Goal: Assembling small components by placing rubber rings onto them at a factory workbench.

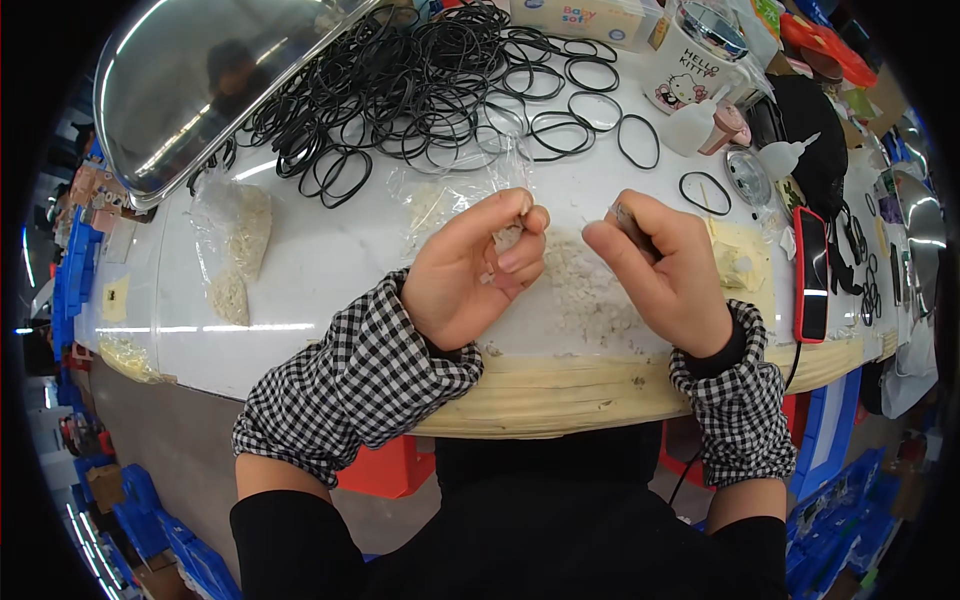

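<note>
My left hand (478, 265) is raised over the white tabletop, thumb and fingertips pinched together. Whatever sits in that pinch is too small to make out. To its right, my right hand (672, 270) is closed, thumb against curled fingers, around a small greyish object mostly hidden in the grip; its kind does not show. The hands are apart. Between and below them lie many small pale flakes (590, 295), loose on the table. Behind my left hand is a crumpled clear plastic bag (425, 205). Another clear bag (245, 240) of pale pieces lies farther left.
A large heap of black rubber rings (400, 85) covers the back, beside a shiny metal tray (200, 90). White squeeze bottles (690, 125), a white cartoon-printed container (690, 75) and a red-edged black device (811, 275) stand or lie right. The table's worn yellowish edge (560, 400) is nearest me.
</note>
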`<state>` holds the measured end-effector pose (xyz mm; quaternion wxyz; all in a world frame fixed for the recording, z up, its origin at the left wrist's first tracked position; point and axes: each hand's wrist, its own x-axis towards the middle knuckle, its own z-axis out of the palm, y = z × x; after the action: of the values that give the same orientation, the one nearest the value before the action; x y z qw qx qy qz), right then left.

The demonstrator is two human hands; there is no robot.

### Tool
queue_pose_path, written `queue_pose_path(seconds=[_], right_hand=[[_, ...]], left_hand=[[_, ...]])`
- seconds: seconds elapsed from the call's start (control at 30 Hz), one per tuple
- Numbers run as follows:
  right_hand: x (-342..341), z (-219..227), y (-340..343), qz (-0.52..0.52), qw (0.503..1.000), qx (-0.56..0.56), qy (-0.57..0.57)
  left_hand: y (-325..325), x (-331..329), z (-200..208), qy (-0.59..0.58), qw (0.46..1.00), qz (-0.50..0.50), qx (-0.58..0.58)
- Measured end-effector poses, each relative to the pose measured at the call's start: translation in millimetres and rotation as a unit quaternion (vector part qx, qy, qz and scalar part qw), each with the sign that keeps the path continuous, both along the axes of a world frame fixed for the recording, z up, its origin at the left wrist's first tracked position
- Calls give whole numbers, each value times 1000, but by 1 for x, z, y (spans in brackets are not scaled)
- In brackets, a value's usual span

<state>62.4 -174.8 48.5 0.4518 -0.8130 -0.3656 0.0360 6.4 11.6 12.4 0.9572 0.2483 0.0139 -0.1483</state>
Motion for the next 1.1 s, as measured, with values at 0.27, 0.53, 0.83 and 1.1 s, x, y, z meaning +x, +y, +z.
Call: queue_pose_path(seconds=[0.27,0.53,0.83,1.1], right_hand=[[6,-8,-6,20,982,-175,-61],[-1,-20,2,23,978,-181,-102],[1,-7,6,-41,997,-9,-67],[-1,-1,3,1,984,58,-166]], left_hand=[[7,2,-10,82,993,69,-47],[7,2,-14,98,994,56,-14],[-5,-2,-7,53,988,18,141],[-4,-4,-2,31,989,-47,137]])
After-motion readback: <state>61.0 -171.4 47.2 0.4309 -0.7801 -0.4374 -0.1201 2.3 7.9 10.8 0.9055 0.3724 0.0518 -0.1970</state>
